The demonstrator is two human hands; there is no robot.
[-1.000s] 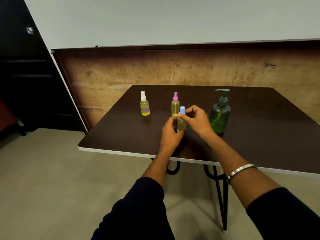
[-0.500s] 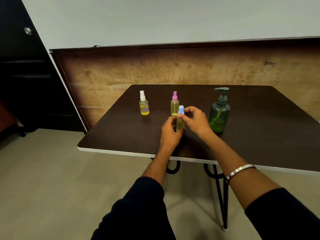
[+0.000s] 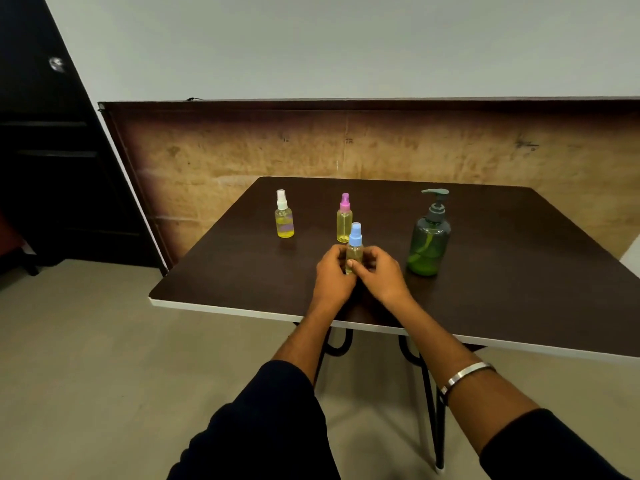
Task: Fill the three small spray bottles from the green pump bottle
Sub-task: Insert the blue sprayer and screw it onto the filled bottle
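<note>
The blue-capped spray bottle [image 3: 354, 249] is small and clear, holds pale yellow liquid and stands upright with its cap on, near the table's [image 3: 519, 271] front edge and just in front of the pink-capped spray bottle [image 3: 344, 220]. The left hand [image 3: 334, 275] and right hand [image 3: 381, 271] both curl their fingers round its body, one from each side. The white-capped spray bottle [image 3: 284, 215] stands well to the left of it, the green pump bottle [image 3: 429, 240] near on its right. Half a second ago the right hand's fingers pinched the blue cap from above; now they have dropped to the body and the cap is uncovered
</note>
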